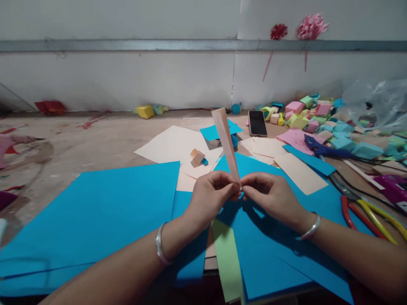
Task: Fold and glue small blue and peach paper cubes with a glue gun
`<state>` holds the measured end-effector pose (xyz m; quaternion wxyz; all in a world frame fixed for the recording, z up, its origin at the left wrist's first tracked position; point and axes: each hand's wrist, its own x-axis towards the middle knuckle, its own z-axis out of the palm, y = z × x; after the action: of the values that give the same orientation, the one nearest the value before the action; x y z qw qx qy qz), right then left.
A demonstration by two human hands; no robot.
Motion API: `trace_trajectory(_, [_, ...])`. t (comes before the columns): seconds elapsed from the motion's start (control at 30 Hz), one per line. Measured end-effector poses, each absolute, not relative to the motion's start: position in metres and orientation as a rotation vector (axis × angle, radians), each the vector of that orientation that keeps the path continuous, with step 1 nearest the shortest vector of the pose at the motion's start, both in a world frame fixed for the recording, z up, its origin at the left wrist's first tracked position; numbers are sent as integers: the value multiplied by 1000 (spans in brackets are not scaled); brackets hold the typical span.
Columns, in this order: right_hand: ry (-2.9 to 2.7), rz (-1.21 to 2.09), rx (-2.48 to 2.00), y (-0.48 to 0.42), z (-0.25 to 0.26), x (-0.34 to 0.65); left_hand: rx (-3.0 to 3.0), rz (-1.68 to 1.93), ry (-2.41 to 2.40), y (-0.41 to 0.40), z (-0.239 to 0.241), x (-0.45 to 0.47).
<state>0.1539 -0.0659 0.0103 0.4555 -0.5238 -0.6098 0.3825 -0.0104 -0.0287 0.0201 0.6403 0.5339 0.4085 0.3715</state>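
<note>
The peach paper strip [227, 146] stood nearly upright in the head view, above the blue sheet [263, 254]. Its long axis rose from the fingertips and leaned left, the folded upper end pointing up and looking wider than the lower one. The left hand [214, 192] had thumb and fingers pinched on that narrow lower end; the right hand [271, 195] pinched the same end from the other side, the fingertips of both nearly meeting.

Another blue sheet [104, 216] covered the worktop [104, 144] at left. Beyond lay a cream sheet [165, 146] and a phone [257, 123]; at right were a blue glue gun [324, 148], cutters [349, 195] and heaped paper blocks [318, 112]. Behind, a metal rail [143, 45] crossed the pale wall [127, 78], with red [279, 31] and pink paper flowers [312, 26] at it.
</note>
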Motion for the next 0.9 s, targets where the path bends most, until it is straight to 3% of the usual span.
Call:
trace_trajectory(0.33, [-1688,634,-1378,-67,1,153,1233,880,909,-31,15,-8])
trace_trajectory(0.9, [-1483,919,-1301,-66,5,150,1238,750,886,-28,21,-11])
